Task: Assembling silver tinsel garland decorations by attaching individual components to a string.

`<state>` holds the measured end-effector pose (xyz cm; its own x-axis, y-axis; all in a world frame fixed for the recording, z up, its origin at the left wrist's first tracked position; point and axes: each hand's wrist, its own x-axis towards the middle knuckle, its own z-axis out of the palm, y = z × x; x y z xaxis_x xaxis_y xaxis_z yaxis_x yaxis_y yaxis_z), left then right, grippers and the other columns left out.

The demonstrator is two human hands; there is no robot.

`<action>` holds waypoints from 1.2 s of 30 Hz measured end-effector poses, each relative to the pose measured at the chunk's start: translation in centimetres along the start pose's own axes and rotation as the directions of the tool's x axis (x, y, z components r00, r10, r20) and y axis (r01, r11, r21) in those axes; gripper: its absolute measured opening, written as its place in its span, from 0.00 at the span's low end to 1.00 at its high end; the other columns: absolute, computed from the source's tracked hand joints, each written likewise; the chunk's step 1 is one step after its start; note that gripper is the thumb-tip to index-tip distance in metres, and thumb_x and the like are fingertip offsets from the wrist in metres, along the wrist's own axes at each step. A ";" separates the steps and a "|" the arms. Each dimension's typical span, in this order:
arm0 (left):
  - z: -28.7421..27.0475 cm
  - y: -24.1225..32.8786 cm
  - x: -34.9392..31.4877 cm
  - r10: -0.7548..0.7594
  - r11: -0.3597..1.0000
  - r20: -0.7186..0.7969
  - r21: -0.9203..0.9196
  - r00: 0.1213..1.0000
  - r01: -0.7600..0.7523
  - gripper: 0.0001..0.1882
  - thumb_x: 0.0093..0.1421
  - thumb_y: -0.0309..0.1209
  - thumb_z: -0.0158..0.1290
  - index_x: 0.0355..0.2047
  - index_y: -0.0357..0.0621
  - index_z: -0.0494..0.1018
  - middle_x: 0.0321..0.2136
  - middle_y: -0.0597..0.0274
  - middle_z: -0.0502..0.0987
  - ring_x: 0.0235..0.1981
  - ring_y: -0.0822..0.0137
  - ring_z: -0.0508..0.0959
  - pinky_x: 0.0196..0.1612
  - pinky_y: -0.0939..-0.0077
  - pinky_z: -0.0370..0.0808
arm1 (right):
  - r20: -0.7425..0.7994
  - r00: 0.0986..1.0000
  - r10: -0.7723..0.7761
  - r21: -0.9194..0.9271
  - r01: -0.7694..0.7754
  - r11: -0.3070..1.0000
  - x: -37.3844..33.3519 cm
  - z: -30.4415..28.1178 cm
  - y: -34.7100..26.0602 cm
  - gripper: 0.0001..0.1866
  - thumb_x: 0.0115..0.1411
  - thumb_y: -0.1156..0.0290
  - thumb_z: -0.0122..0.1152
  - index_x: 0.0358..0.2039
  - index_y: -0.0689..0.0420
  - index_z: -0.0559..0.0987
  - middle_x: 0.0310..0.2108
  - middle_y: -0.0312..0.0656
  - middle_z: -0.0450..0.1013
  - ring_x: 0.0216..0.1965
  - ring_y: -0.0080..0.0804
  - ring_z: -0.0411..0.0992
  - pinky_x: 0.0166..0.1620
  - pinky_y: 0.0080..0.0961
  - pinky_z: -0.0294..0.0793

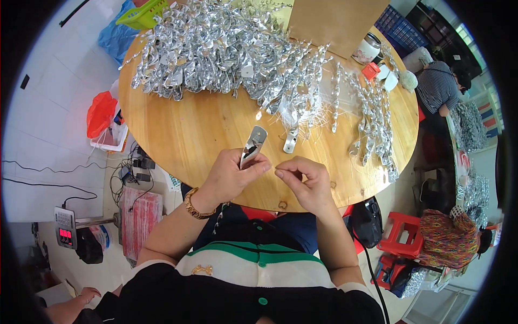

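Note:
My left hand [233,177], with a gold watch at the wrist, grips a shiny silver foil strip [256,139] that stands up from between thumb and fingers. The strip's lower part is hidden in the hand. Close beside it, my right hand [308,186] is closed in a pinch, thumb against forefinger; whatever it pinches is too fine to make out. Another silver strip end [290,141] lies just beyond on the table, next to a tuft of thin white threads [308,114].
A large heap of twisted silver strips [199,54] covers the far side of the round wooden table [178,129]. More strips [375,116] lie at the right, near a jar [367,49] and a brown cardboard sheet [334,27]. Two people sit at the right; another person's hand shows lower left.

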<state>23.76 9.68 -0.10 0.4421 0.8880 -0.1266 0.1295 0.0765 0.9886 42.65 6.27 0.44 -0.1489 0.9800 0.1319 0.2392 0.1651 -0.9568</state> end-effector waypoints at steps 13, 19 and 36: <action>2.9 -2.2 0.1 0.217 0.924 0.009 -0.325 0.976 -0.202 0.24 0.61 0.27 0.47 0.57 0.42 0.58 0.27 0.74 0.63 0.26 0.85 0.61 0.30 0.91 0.60 | -0.199 0.980 -0.007 0.218 0.051 0.975 -0.6 0.9 -1.2 0.01 0.52 0.83 0.57 0.26 0.64 0.75 0.21 0.32 0.69 0.23 0.13 0.63 0.26 0.10 0.59; 2.7 -2.2 -0.1 0.220 0.935 0.029 -0.293 0.975 -0.202 0.25 0.61 0.25 0.46 0.58 0.36 0.54 0.33 0.69 0.70 0.35 0.82 0.67 0.40 0.87 0.63 | -0.182 0.983 0.037 0.258 0.012 0.966 -0.6 1.2 -0.7 0.01 0.52 0.83 0.57 0.27 0.64 0.75 0.22 0.33 0.70 0.23 0.12 0.64 0.25 0.10 0.59; 2.7 -2.3 -0.1 0.181 0.953 0.052 -0.257 0.982 -0.162 0.26 0.61 0.26 0.47 0.58 0.39 0.55 0.33 0.70 0.68 0.33 0.82 0.64 0.38 0.87 0.63 | -0.260 0.965 -0.010 0.272 0.083 0.959 -0.4 1.1 -0.4 0.01 0.53 0.80 0.58 0.26 0.64 0.75 0.20 0.31 0.71 0.19 0.07 0.60 0.20 0.07 0.53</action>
<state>25.83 8.15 -2.62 0.5040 0.8622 0.0508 -0.1761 0.0451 0.9833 41.60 5.67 0.46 0.1037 0.9734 0.2045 -0.0442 0.2099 -0.9767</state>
